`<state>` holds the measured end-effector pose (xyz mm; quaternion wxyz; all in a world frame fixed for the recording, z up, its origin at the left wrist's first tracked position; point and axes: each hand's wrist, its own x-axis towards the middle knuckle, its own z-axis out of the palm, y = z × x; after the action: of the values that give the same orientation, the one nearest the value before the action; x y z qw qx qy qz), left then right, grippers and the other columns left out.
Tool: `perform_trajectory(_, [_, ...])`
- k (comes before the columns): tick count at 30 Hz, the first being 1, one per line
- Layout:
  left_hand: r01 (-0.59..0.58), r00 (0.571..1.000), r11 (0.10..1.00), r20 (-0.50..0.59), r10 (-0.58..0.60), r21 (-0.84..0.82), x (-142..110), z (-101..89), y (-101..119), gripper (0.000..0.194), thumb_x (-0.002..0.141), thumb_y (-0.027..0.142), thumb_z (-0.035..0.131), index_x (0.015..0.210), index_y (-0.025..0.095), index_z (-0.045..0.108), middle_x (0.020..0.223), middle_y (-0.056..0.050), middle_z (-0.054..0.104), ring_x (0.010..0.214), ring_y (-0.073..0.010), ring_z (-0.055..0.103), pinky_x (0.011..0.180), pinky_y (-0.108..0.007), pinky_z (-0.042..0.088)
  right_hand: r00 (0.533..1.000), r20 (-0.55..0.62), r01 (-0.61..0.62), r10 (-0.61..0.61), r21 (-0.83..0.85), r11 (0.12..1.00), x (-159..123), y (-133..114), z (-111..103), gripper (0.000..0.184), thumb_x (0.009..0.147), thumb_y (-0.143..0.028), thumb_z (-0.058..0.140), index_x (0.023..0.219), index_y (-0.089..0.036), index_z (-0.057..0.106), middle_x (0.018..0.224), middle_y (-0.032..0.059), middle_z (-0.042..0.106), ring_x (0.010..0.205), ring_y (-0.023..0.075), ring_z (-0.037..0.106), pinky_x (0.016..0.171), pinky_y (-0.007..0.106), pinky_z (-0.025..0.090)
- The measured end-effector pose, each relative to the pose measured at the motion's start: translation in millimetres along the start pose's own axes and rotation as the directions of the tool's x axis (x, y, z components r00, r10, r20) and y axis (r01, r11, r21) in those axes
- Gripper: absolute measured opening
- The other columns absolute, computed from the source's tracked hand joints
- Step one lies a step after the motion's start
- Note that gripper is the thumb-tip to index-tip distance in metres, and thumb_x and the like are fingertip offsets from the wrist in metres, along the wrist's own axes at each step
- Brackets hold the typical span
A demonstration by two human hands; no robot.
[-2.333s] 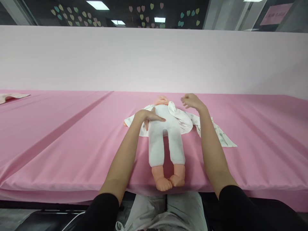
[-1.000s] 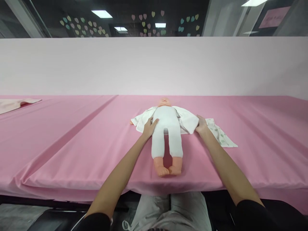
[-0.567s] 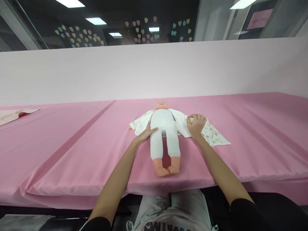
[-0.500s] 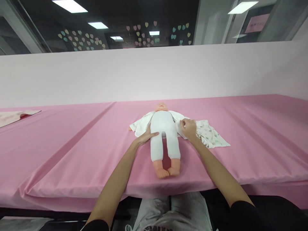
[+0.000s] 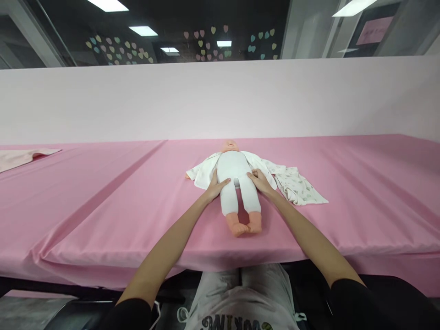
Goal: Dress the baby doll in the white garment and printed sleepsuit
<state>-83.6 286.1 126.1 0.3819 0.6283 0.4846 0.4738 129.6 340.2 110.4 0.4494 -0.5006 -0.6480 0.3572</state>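
A baby doll (image 5: 237,183) in a white bodysuit lies on its back on the pink padded table (image 5: 103,201), head away from me, bare feet toward me. Under it an open white printed garment (image 5: 275,176) spreads to both sides. My left hand (image 5: 216,185) rests flat against the doll's left hip, fingers stretched out. On the other side my right hand (image 5: 259,180) lies on the doll's right hip, fingers extended and touching the bodysuit. Neither hand grips anything.
A loose printed part of the garment (image 5: 300,190) trails to the right of the doll. A pale pink cloth (image 5: 20,156) lies at the far left. A light pink partition (image 5: 220,98) stands behind the table. The table's front edge is just past the doll's feet.
My right hand let go of the garment's right flap and moved left onto the doll's hip. The left hand stayed at the doll's side. The doll slid slightly away from me.
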Motion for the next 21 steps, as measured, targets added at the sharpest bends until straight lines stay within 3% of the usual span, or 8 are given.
perform_trajectory(5, [0.001,1.0,1.0,-0.023,-0.001,0.016,5.4,-0.6,-2.2,0.096,0.076,0.049,0.063,0.148,0.024,0.006,0.15,-0.009,0.027,0.136,-0.0249,0.029,0.11,-0.035,0.031,0.994,0.058,0.109,-0.097,-0.264,0.958,-4.5,-2.8,-8.0,0.04,0.087,-0.057,0.036,0.091,-0.019,0.051,0.095,0.0044,0.061,0.089,0.0184,0.055,0.08,0.029,0.039])
perform_trajectory(8, [0.035,0.999,0.999,-0.001,-0.035,-0.001,6.8,-4.9,-1.9,0.101,0.072,0.052,0.065,0.148,0.025,0.004,0.15,-0.009,0.027,0.133,-0.0246,0.035,0.106,-0.035,0.036,0.981,0.147,0.184,-0.129,-0.468,0.864,-1.2,2.3,-17.6,0.048,0.094,-0.05,0.02,0.087,-0.019,0.055,0.095,0.0059,0.064,0.09,0.0189,0.056,0.08,0.028,0.039])
perform_trajectory(11, [0.126,0.99,0.99,0.048,-0.129,0.067,5.6,-12.2,2.0,0.107,0.069,0.058,0.065,0.149,0.023,0.003,0.143,-0.015,0.039,0.118,-0.0298,0.051,0.093,-0.039,0.047,0.981,0.163,0.19,-0.108,-0.651,0.735,6.8,12.6,-28.1,0.037,0.096,-0.035,0.025,0.098,-0.017,0.058,0.108,0.0106,0.063,0.099,0.0217,0.056,0.085,0.029,0.037])
perform_trajectory(14, [0.199,0.974,0.954,0.058,-0.217,0.225,4.7,-18.1,4.8,0.107,0.069,0.069,0.057,0.149,0.017,0.008,0.122,-0.019,0.058,0.098,-0.0337,0.062,0.082,-0.045,0.049,0.985,0.15,0.165,-0.082,-0.703,0.692,13.4,21.6,-35.6,0.029,0.093,-0.027,0.033,0.103,-0.015,0.058,0.112,0.0144,0.062,0.103,0.0247,0.055,0.086,0.031,0.037])
perform_trajectory(18, [0.092,0.995,0.918,-0.068,-0.071,0.386,7.4,-19.9,1.1,0.098,0.072,0.074,0.049,0.146,0.015,0.024,0.134,-0.018,0.049,0.12,-0.0343,0.049,0.1,-0.044,0.037,0.986,0.14,0.163,-0.088,-0.736,0.657,14.5,24.6,-39.3,0.029,0.093,-0.026,0.034,0.107,-0.015,0.057,0.111,0.0152,0.062,0.102,0.026,0.056,0.084,0.032,0.038])
perform_trajectory(21, [0.082,0.995,0.919,-0.082,-0.055,0.386,9.7,-19.4,-2.9,0.094,0.073,0.074,0.046,0.144,0.015,0.028,0.141,-0.017,0.042,0.127,-0.0319,0.042,0.105,-0.04,0.032,0.992,0.071,0.121,-0.105,-0.767,0.63,13.3,24.9,-41.5,0.031,0.091,-0.021,0.036,0.115,-0.015,0.053,0.107,0.0158,0.064,0.098,0.0279,0.057,0.08,0.034,0.039])
